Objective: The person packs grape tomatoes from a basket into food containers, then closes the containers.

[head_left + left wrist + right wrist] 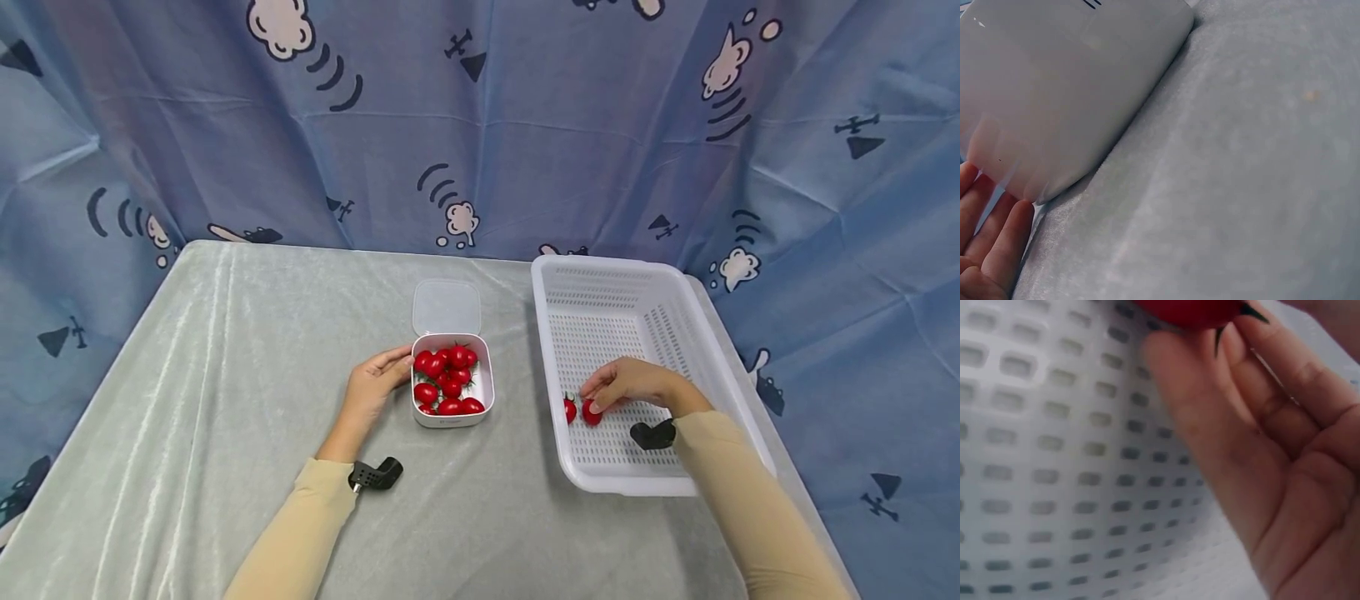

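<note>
In the head view, a small white box (452, 421) of red cherry tomatoes (457, 358) stands on the table with its clear lid (447, 307) folded back. My left hand (372, 385) touches the box's left side; in the left wrist view its fingers (1013, 234) lie extended against the white wall. Inside a white perforated basket (600, 482), my right hand (633, 383) pinches a cherry tomato (591, 413) low over the basket floor. The right wrist view shows the thumb against that red tomato (1194, 309), which has green sepals. A second tomato (570, 410) lies beside it, by the basket's left wall.
A pale grey velvety cloth (247, 375) covers the table. Behind it hangs a blue patterned curtain (562, 167). The basket's raised walls surround my right hand, and black wrist cameras (375, 473) sit on both wrists.
</note>
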Tool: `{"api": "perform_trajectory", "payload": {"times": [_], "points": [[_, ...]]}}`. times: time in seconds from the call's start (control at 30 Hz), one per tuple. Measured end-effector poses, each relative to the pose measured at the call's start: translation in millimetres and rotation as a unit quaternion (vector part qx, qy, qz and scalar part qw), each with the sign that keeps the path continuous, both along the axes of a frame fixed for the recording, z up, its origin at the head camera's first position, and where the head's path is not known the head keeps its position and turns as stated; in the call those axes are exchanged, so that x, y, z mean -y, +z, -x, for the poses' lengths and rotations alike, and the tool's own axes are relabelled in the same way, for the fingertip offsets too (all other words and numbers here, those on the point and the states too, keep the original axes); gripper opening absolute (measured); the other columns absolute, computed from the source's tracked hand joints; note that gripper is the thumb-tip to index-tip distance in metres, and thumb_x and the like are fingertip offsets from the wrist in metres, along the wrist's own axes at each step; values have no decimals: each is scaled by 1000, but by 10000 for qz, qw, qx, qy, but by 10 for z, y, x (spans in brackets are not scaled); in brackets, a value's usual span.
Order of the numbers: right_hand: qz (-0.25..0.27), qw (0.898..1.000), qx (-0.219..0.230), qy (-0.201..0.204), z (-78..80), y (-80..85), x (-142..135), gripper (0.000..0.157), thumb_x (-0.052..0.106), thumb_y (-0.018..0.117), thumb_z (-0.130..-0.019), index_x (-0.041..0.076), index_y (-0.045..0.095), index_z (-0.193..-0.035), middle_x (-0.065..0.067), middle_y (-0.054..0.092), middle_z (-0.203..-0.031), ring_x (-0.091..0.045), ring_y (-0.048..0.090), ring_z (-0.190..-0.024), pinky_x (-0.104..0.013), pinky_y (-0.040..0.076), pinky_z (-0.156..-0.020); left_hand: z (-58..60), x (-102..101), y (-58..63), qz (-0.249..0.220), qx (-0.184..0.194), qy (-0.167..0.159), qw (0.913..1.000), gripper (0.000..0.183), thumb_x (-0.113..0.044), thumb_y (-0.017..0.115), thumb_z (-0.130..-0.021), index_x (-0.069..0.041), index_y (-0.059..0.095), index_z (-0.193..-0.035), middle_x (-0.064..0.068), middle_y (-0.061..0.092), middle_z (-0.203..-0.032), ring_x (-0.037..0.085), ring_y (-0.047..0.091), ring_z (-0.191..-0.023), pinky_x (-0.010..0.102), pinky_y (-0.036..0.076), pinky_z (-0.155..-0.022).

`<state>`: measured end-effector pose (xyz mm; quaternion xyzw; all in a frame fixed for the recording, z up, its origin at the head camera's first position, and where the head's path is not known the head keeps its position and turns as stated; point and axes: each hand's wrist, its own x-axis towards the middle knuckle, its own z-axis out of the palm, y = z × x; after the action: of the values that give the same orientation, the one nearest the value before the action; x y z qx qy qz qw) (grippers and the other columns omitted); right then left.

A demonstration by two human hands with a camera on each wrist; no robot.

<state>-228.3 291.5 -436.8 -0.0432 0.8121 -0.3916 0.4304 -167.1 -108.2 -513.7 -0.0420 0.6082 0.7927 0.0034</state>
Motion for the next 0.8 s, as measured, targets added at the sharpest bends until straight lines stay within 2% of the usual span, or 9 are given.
{"api": "perform_trajectory", "payload": {"times": [0.17, 0.37, 0.5, 0.63, 0.8], "points": [[-221, 9996, -68, 141, -25, 34, 81, 33, 6, 76, -72, -3, 67, -103, -4, 69, -82, -12, 63, -72, -33, 58, -72, -3, 2, 12, 19, 3, -42, 10000, 40, -17, 68, -85, 6, 60, -117, 26, 61, -114, 5, 66, -85, 22, 54, -79], [-260, 9995, -111, 102, -31, 47, 109, 30, 6, 76, -72, -3, 68, -100, -6, 70, -84, -13, 64, -72, -33, 58, -71, -5, 1, 7, -18, 18, -2, 10000, 40, -17, 69, -85, 6, 60, -116, 18, 66, -109, 6, 66, -85, 22, 55, -79], [120, 9999, -119, -15, -28, 97, 88, 35, 8, 75, -75, -6, 65, -106, -6, 71, -89, -13, 65, -76, -32, 57, -74, -6, 1, 8, -16, 34, 4, 10000, 41, -18, 69, -84, 6, 60, -116, 15, 68, -108, 6, 66, -85, 22, 55, -78], [542, 9979, -287, -205, -4, 172, 58, 41, 9, 73, -77, -8, 62, -112, -3, 71, -94, -12, 65, -82, -32, 56, -78, 3, 2, 4, 18, 54, -7, 10000, 40, -17, 69, -85, 6, 60, -116, 19, 66, -111, 6, 66, -85, 22, 55, -79], [1100, 9912, -545, -491, 2, 303, 49, 34, 6, 70, -80, -5, 63, -111, 2, 71, -95, -12, 66, -84, -31, 56, -80, 5, 1, 5, 48, 80, 2, 10000, 39, -17, 68, -85, 7, 60, -116, 25, 62, -114, 5, 66, -85, 21, 54, -79]]}}
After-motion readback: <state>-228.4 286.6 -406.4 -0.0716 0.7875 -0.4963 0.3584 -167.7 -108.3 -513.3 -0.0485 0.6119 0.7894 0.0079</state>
